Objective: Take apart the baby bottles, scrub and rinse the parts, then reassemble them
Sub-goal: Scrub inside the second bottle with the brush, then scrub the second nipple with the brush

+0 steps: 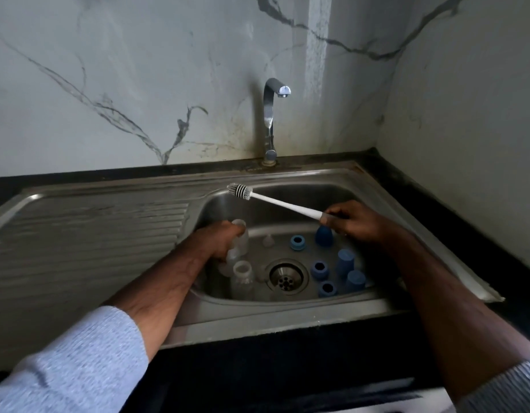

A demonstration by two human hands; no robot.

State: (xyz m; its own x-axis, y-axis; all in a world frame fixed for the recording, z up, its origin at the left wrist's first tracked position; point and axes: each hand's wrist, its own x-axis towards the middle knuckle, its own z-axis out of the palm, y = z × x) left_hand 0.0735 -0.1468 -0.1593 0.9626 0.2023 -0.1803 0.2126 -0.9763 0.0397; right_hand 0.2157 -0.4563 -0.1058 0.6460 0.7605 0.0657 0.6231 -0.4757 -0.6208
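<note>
My left hand (220,239) grips a clear bottle body (239,234) low inside the sink (287,177), its open mouth pointing up and right. My right hand (351,220) holds the handle of a white bottle brush (275,200); its grey-and-white bristle head sticks out to the upper left, above the basin and apart from the bottle. Another clear bottle (242,278) stands by the drain (286,277). A clear nipple (268,241) sits on the basin floor. Blue collar rings (298,242) and blue caps (345,262) lie right of the drain.
A chrome tap (271,120) rises behind the basin with no water running. A ribbed steel drainboard (88,234) stretches to the left. Black counter (436,210) borders the sink on the right and front, under marble walls.
</note>
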